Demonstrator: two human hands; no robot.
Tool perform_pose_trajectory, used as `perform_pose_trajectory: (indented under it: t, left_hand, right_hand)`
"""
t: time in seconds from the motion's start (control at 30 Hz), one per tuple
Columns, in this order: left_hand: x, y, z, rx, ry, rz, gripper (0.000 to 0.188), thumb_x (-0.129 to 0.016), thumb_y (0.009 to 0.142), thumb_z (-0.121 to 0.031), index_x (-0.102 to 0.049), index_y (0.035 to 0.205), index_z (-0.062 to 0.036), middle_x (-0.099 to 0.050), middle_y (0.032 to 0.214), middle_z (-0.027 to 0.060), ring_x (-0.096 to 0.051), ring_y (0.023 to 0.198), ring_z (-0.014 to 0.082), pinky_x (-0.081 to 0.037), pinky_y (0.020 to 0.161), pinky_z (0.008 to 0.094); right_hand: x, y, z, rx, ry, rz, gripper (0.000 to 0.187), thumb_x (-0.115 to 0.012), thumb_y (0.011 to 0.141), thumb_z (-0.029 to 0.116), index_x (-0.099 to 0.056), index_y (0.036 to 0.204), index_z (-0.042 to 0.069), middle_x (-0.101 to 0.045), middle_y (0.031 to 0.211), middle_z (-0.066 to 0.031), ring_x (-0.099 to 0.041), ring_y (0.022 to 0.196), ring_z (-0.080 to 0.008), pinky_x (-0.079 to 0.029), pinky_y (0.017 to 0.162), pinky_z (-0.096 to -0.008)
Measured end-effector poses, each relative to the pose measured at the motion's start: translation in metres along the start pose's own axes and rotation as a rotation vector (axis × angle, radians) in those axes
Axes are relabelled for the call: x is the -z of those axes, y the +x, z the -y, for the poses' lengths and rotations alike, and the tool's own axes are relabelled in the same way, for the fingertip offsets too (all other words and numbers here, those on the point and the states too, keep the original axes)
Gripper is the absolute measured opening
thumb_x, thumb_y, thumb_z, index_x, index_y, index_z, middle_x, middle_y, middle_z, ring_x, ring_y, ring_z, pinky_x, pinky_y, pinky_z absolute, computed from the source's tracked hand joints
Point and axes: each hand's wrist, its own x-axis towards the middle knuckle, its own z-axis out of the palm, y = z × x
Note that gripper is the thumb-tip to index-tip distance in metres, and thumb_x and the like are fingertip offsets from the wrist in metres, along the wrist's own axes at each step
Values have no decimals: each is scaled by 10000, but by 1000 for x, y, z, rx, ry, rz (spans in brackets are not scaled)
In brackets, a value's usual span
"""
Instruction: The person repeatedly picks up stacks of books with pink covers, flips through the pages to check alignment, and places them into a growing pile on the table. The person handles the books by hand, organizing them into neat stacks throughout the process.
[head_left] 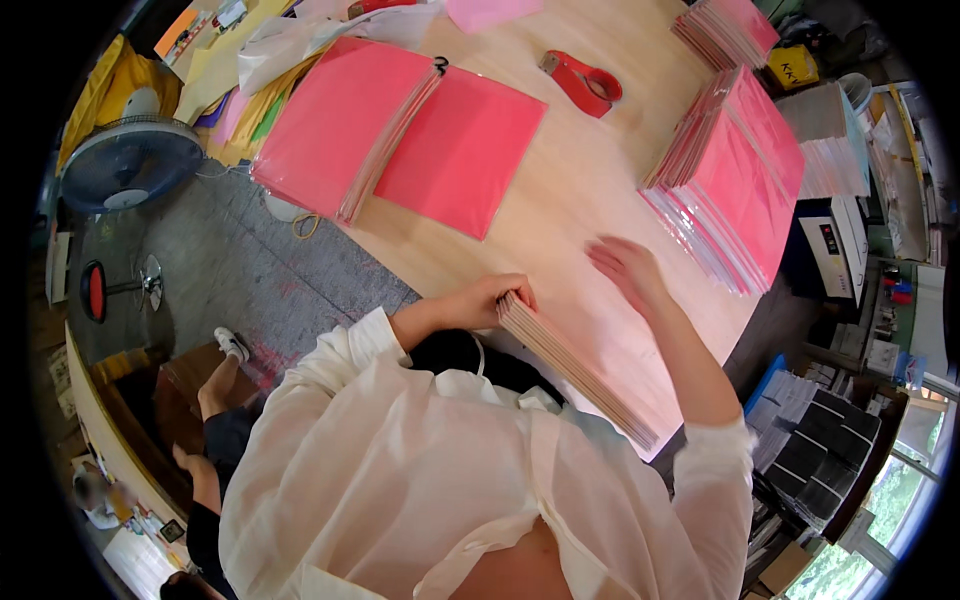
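At centre frame the left hand [490, 300] closes its grip on the near end of a pink sheet stack [575, 370] at the table [560, 190] edge. Right of it, the right hand [625, 270] hovers open, holding nothing. The stack looks thin, bendy and slippery, best pinched at both ends.

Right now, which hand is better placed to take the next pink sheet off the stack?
Probably the right hand: it hovers open and empty over the pink stack, apart from it. The left hand is occupied, gripping the stack's far end on the wooden table.
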Motion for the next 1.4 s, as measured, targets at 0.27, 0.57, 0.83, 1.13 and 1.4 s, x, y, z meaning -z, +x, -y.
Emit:
perform_pose_trajectory:
  t: [0.27,0.57,0.83,1.13,1.4]
  left_hand:
    - [-2,-3,15,-109,89,-16,286,-695,762,54,-569,997,-51,-627,1064,80,-586,1025,252,-450,919,338]
    - [-4,0,25,-195,60,-27,338,-720,737,23,-526,998,-69,-607,1038,73,-568,1004,274,-436,897,359]
    - [0,-9,20,-149,9,32,306,-731,768,13,-519,977,-55,-581,1070,104,-552,1043,274,-440,918,363]
    - [-1,-8,20,-156,-26,37,412,-747,770,-8,-491,1085,-74,-451,1151,122,-520,1061,256,-439,939,352]
    - [-10,-9,11,-39,41,-228,667,-810,730,-107,-419,1271,-84,-168,1525,198,-361,1327,331,-345,1070,448]
  right_hand:
    - [-181,181,-8,-95,157,-366,336,-648,876,45,-593,1179,-89,-635,1124,-242,-655,996,-338,-571,785,-410]
    - [-173,233,-34,14,-157,-616,264,-660,828,-36,-638,1082,-107,-682,1019,-185,-686,873,-311,-592,757,-420]
    - [-110,86,75,268,88,-186,412,-700,834,48,-591,1223,-35,-674,1014,-126,-658,858,-206,-559,683,-363]
    - [52,-144,150,413,-512,-114,347,-601,907,48,-579,1248,-16,-667,1058,-94,-627,1004,-146,-470,902,-237]
    - [66,-52,-2,-178,-123,287,417,-639,897,124,-596,1306,54,-673,1100,-72,-628,967,-124,-506,848,-264]
